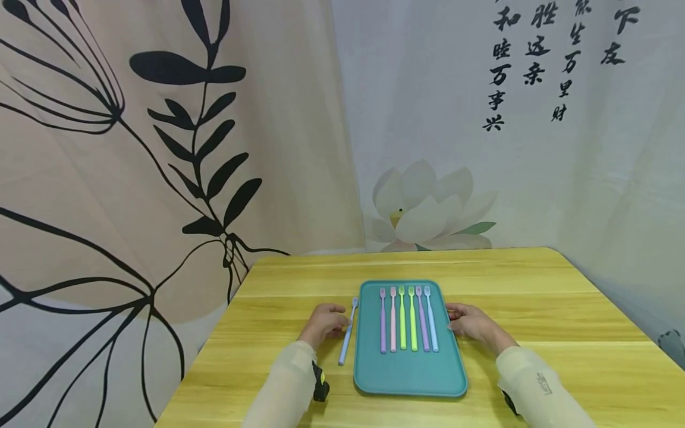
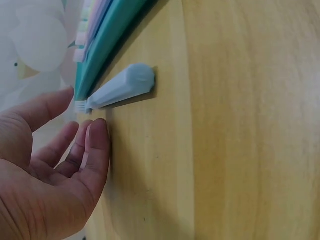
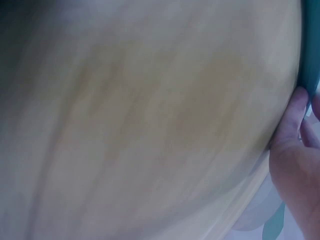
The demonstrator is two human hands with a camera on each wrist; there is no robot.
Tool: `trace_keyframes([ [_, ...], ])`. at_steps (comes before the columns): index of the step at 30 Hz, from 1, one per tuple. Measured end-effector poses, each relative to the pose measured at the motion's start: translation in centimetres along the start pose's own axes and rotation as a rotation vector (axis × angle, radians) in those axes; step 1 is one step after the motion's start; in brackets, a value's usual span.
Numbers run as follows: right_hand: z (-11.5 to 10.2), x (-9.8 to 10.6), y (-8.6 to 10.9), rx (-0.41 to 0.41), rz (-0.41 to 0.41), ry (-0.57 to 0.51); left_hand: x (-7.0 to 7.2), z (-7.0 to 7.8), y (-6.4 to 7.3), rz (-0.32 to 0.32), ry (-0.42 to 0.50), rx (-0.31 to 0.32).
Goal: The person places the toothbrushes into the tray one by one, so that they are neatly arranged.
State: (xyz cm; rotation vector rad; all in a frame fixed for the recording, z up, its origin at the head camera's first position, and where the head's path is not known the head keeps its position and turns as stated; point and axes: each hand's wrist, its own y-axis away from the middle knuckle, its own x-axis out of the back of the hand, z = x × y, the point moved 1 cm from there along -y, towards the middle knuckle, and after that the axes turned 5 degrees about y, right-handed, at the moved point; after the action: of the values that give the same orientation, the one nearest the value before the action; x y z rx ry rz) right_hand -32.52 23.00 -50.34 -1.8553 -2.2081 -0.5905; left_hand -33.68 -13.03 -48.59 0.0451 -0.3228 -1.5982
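A blue toothbrush (image 1: 346, 340) lies on the table just left of a teal tray (image 1: 409, 375). My left hand (image 1: 324, 323) is beside it, fingers loosely bent and thumb apart. In the left wrist view, a gap shows between those fingertips (image 2: 99, 131) and the toothbrush (image 2: 122, 86), and nothing is in the hand. Several toothbrushes in purple, pink, green and blue lie side by side on the tray, heads toward the far end; one is a green toothbrush (image 1: 402, 321). At the tray's right rim, my right hand (image 1: 473, 324) pinches the edge between thumb and fingers.
The wood-grain table (image 1: 540, 309) extends on both sides of the tray. Behind it hangs a cloth backdrop (image 1: 299, 148) with printed plants, a lotus and writing. Black wrist straps (image 1: 320, 383) sit over pale sleeves.
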Motion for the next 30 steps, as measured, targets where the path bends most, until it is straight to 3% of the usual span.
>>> trace_keyframes([
  [18, 0.07, 0.01, -0.23, 0.011, -0.003, -0.004, 0.39, -0.66, 0.01, -0.070, 0.006, -0.029],
  [30, -0.07, 0.12, -0.19, 0.010, -0.016, -0.017, -0.35, -0.48, 0.54, -0.020, -0.032, -0.073],
])
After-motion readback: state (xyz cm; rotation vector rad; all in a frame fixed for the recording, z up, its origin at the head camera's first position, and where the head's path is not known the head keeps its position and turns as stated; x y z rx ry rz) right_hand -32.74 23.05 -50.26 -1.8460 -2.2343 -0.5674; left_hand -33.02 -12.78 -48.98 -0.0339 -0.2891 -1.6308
